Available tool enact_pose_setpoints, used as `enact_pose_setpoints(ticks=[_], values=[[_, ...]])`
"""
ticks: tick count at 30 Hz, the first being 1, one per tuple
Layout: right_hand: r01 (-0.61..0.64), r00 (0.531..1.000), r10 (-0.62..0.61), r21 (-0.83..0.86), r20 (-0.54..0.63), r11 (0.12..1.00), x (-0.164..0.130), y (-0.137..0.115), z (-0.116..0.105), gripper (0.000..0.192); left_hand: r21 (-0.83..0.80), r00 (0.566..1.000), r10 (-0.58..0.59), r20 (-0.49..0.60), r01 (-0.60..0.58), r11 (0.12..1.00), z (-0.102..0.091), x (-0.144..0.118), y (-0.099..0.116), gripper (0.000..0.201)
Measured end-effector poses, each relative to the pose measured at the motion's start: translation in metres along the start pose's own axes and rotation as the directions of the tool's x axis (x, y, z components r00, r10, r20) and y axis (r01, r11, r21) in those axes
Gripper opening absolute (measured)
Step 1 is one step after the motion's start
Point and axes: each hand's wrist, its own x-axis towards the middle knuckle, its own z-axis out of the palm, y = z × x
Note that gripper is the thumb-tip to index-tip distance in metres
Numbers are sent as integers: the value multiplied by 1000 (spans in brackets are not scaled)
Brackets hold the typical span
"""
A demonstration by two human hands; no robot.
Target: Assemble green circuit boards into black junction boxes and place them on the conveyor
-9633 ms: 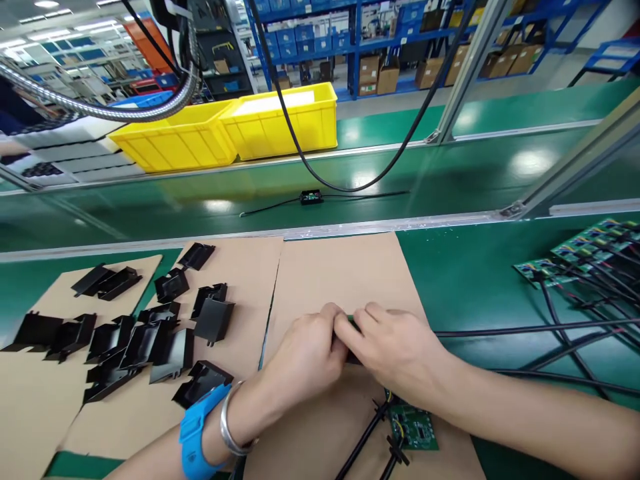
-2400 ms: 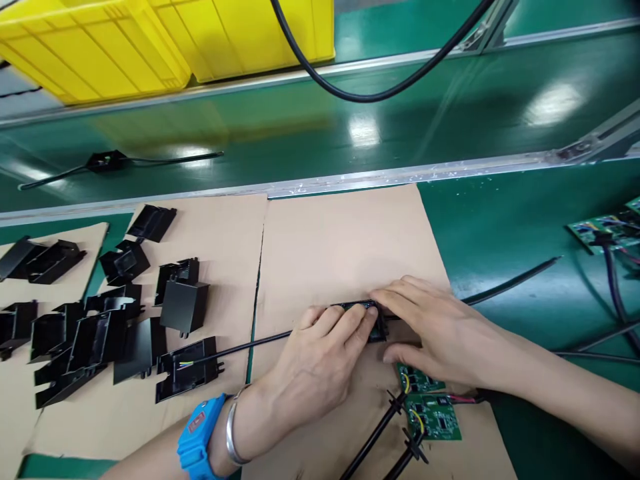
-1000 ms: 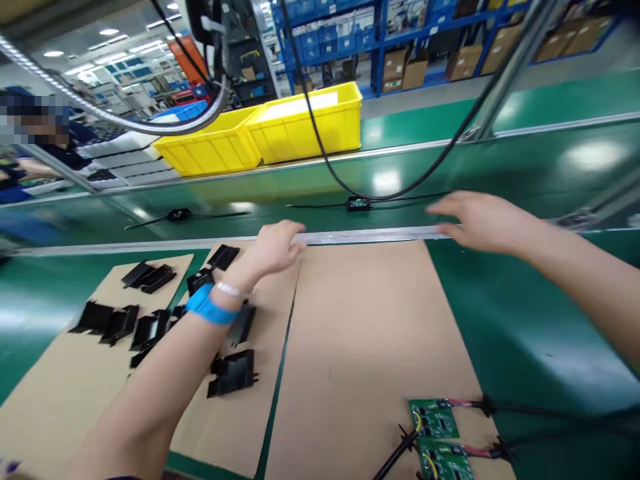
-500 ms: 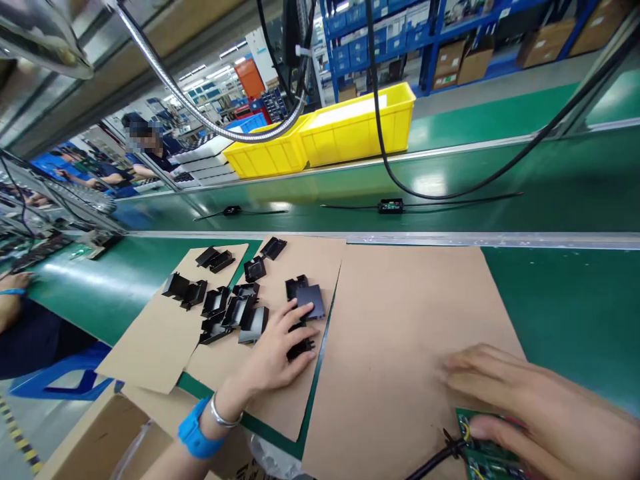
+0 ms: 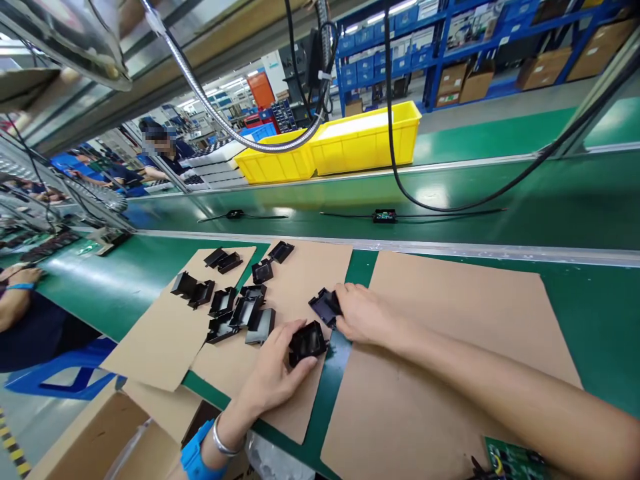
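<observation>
So both hands are down on the black plastic shells here. The left hand (image 5: 273, 377) has its fingers curled around one black housing (image 5: 306, 341) sitting at the near right edge of the left cardboard sheet (image 5: 165, 340), thumb on the near side and fingertips on top, so it's gripping that one. The right hand (image 5: 363, 313) reaches across the green gap between the sheets and pinches a second housing (image 5: 326, 307) by its right edge, just beyond the first one; the two shells look close but I can't tell if they touch. The rest of the pile of housings (image 5: 235, 310) is spread out to the left and farther back on the same sheet, some stacked on each other. The right cardboard sheet (image 5: 465, 347) is mostly bare, with a green circuit board (image 5: 510, 460) poking in at the near right corner. Out on the conveyor belt (image 5: 450, 193) there's a small wired unit (image 5: 384, 215), and two yellow bins (image 5: 340, 140) sit on the far side. Going by looks, these shells are thin moulded plastic, so light and fairly stiff, probably a bit slick, with little tabs that could snap. I'd grab them by the side walls rather than the tabs.
</observation>
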Motion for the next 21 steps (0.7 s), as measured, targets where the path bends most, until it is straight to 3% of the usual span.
enact_pose_setpoints(ticks=[2,4,6,7,9,11,15,17,21], values=[[-45,999,45,24,-1,999,-18,15,-20,23,-376,988,-150,46,156,913,2,0,7,52],[-115,993,116,75,-12,991,-47,39,-40,25,-690,945,-239,224,327,646,7,4,19,57],[-203,979,203,173,15,964,-83,68,-52,20,-798,888,-226,400,459,390,13,13,32,62],[-222,975,216,191,51,956,-100,82,-53,20,-807,865,-202,460,502,312,17,19,38,62],[-216,976,208,181,62,960,-129,104,-47,22,-804,841,-159,517,541,248,26,31,48,60],[-182,983,186,160,-8,970,-145,116,-33,21,-791,853,-129,505,518,325,37,47,57,59],[-57,982,93,207,-166,977,-134,111,-5,9,-684,961,-37,276,223,695,69,86,74,47],[-23,981,64,217,-182,976,-120,102,2,8,-642,978,6,208,132,756,88,107,81,40],[-36,985,64,178,-159,983,-112,88,4,7,-642,984,14,180,107,759,116,134,90,36]])
